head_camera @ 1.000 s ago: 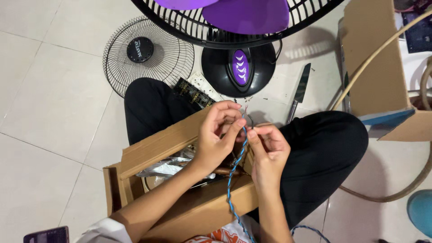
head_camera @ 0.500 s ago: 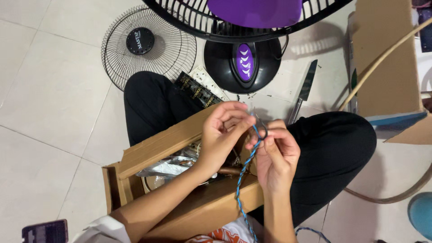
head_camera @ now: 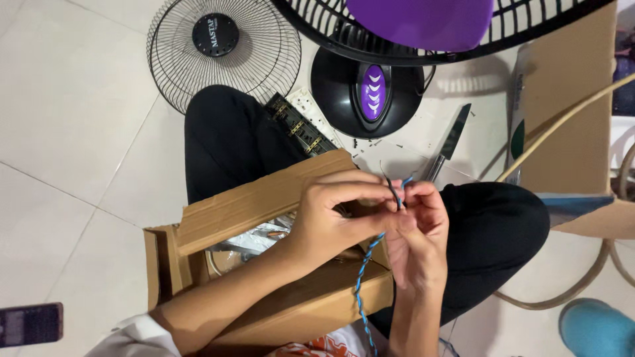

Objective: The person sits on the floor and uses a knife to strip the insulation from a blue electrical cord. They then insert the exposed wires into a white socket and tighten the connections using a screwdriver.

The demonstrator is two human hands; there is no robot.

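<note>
White floor tiles [head_camera: 73,132] carry everything, and the person sits on them with a cardboard box [head_camera: 264,205] in the lap. Both sets of fingers are closed on a twisted blue-and-black wire [head_camera: 362,277]: the left hand [head_camera: 337,215] pinches it just below its tip, while the right hand [head_camera: 417,231] nips the short dark end that stands up between the two thumbs. From that pinch the wire hangs down between the forearms, past the box front, toward the lap. To do this step well, I judge, the left pinch should sit close under the loose end so the strands cannot untwist further down, and the right fingertips should work only the tip, rolling gently so the thin strands do not fray. Slack below the hands helps; nothing should tug on it. Beyond the hands lie a knife [head_camera: 450,142], a dark terminal strip [head_camera: 301,125], the black fan base [head_camera: 367,92], a loose wire grille [head_camera: 221,53] and a second box [head_camera: 572,112] on the right.
</note>
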